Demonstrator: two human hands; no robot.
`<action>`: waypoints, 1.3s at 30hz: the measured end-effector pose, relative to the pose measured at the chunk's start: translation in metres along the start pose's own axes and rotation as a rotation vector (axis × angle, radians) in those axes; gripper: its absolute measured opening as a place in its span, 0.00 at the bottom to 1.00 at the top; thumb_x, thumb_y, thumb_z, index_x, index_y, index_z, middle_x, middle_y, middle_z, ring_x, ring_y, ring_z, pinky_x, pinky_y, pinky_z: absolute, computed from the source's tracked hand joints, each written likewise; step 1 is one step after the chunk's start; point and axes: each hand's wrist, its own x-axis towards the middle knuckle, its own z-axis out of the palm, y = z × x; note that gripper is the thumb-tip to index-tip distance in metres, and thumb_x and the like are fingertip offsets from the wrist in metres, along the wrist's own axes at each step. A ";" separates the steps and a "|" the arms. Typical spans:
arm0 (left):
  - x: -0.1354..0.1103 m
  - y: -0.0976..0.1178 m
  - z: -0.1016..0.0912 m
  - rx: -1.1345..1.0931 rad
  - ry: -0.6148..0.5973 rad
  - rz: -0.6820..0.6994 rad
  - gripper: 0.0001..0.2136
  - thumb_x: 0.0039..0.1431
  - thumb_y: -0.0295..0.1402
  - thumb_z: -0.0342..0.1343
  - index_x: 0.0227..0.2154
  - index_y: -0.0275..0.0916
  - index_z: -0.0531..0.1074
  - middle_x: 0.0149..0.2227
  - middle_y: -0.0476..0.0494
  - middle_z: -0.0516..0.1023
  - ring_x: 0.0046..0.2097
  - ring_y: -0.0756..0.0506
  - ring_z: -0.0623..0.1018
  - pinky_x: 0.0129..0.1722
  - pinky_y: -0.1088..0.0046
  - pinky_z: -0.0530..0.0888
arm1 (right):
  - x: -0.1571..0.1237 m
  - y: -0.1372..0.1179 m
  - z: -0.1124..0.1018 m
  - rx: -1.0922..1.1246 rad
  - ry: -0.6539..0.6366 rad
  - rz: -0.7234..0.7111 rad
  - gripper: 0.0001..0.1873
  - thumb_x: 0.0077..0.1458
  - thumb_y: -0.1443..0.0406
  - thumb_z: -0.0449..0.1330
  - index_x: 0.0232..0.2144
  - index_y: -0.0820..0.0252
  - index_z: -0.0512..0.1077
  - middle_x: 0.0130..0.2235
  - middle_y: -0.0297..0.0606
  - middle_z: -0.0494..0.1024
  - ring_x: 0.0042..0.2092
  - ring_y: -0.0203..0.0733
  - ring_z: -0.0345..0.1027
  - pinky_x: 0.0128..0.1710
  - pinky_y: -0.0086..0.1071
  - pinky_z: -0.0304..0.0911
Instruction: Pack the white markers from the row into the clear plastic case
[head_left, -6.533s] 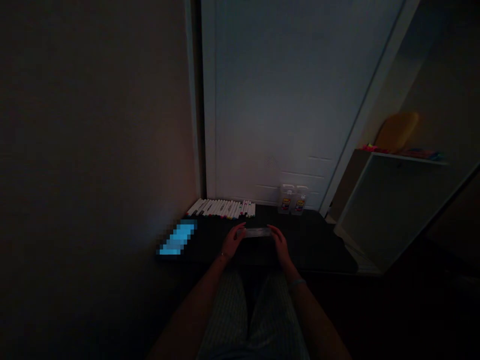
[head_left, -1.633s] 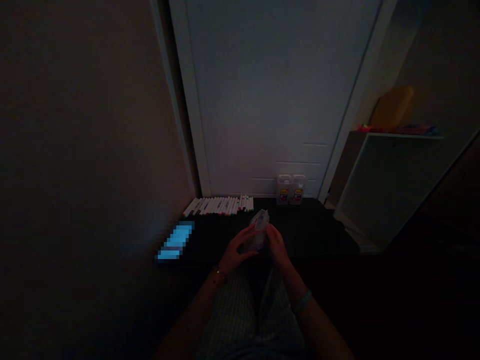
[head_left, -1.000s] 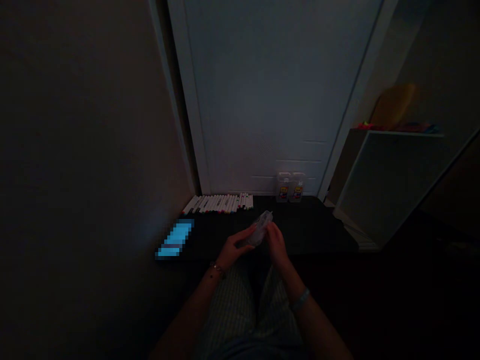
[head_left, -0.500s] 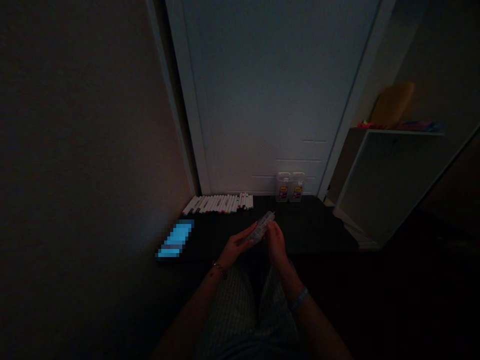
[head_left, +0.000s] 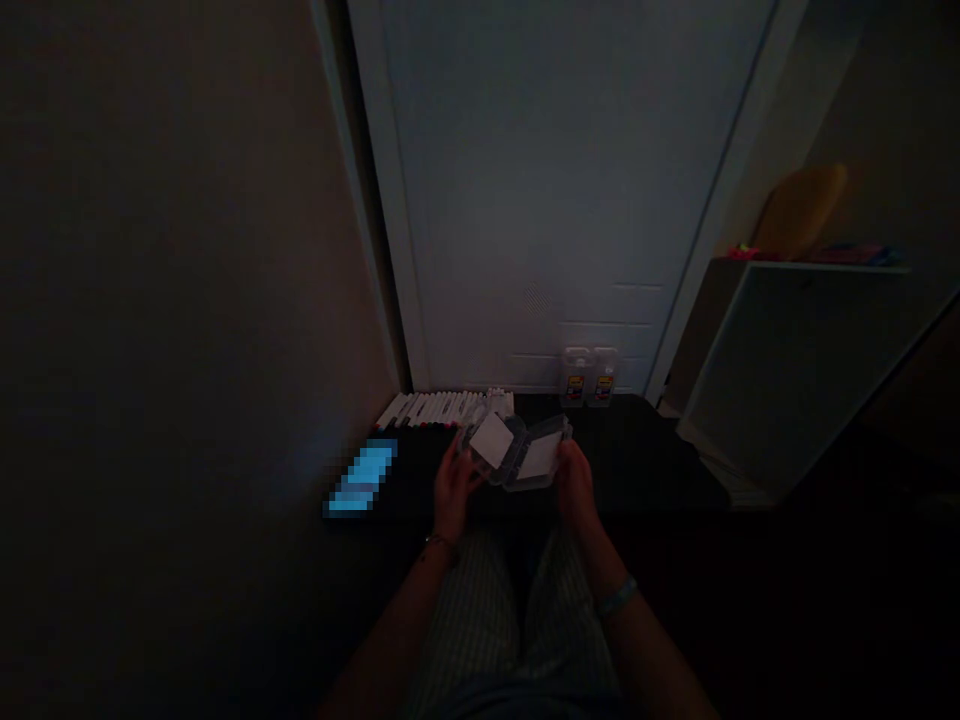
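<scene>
A clear plastic case point(head_left: 513, 462) is spread open like a book between my hands, above the dark tabletop. Each half shows a white label or paper panel. My left hand point(head_left: 453, 488) grips the left half by its outer edge. On the opposite edge, my right hand point(head_left: 576, 480) has its fingers closed around the right half. Behind the case, several white markers point(head_left: 427, 408) lie side by side in a row at the back left, the row's right end partly covered by the case.
Two clear cases with colourful labels point(head_left: 575, 385) stand upright at the back, against the white door point(head_left: 555, 180). A lit, blurred-out screen point(head_left: 363, 480) lies at the left end of the dark table point(head_left: 637, 460). To the right stands a cabinet point(head_left: 795, 350) with items on top.
The clear case was closed and tilted between both hands; now its two halves are swung apart. My hands have moved farther from each other. The view has shifted slightly.
</scene>
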 end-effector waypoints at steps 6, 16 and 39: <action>-0.008 0.007 -0.010 0.038 0.043 -0.032 0.29 0.58 0.43 0.51 0.59 0.48 0.48 0.56 0.37 0.66 0.46 0.44 0.76 0.43 0.62 0.75 | 0.015 0.007 -0.028 0.035 0.024 0.013 0.11 0.48 0.56 0.54 0.23 0.56 0.62 0.23 0.26 0.63 0.24 0.33 0.56 0.25 0.27 0.55; 0.006 -0.010 -0.028 0.117 0.077 -0.023 0.21 0.54 0.42 0.54 0.50 0.42 0.60 0.56 0.35 0.65 0.43 0.46 0.76 0.44 0.61 0.75 | 0.039 0.024 -0.084 -0.614 -0.015 -0.029 0.20 0.49 0.50 0.50 0.26 0.59 0.71 0.26 0.34 0.72 0.30 0.40 0.64 0.32 0.31 0.58; 0.033 -0.031 -0.066 1.140 -0.318 0.381 0.19 0.57 0.31 0.47 0.52 0.41 0.65 0.56 0.41 0.66 0.57 0.43 0.65 0.58 0.59 0.59 | 0.044 0.040 -0.109 -1.477 0.047 -0.242 0.20 0.56 0.57 0.48 0.40 0.61 0.73 0.43 0.46 0.74 0.46 0.48 0.63 0.47 0.38 0.52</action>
